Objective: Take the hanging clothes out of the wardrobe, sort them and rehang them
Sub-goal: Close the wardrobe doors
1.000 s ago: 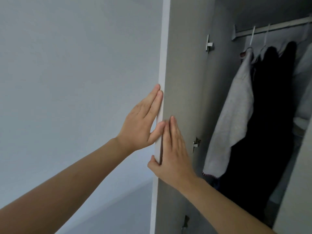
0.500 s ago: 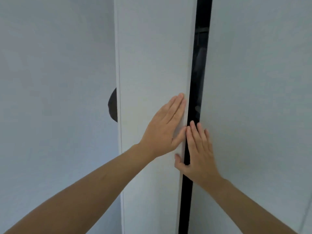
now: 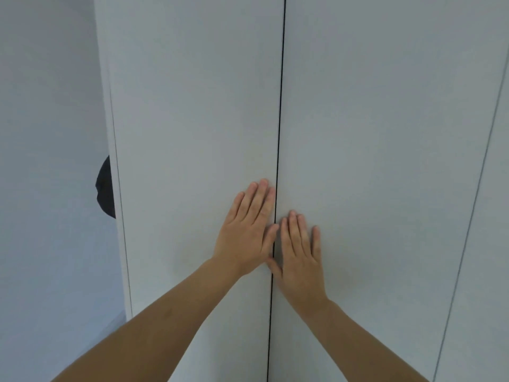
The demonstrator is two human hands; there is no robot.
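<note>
The white wardrobe fills the view with both doors shut, so the hanging clothes are hidden. My left hand [image 3: 248,230] lies flat, fingers straight, on the left door [image 3: 192,133] beside the centre seam. My right hand [image 3: 298,252] presses flat on the right door [image 3: 385,161], its thumb at the seam, touching the left hand's thumb.
A pale wall [image 3: 49,188] stands to the left of the wardrobe. A dark rounded object [image 3: 106,188] pokes out from behind the wardrobe's left edge. Another thin door seam [image 3: 473,202] runs down at the far right.
The left door swung from wide open to fully shut under my hands. The clothes that showed inside are now hidden. Both hands ended flat on the door fronts.
</note>
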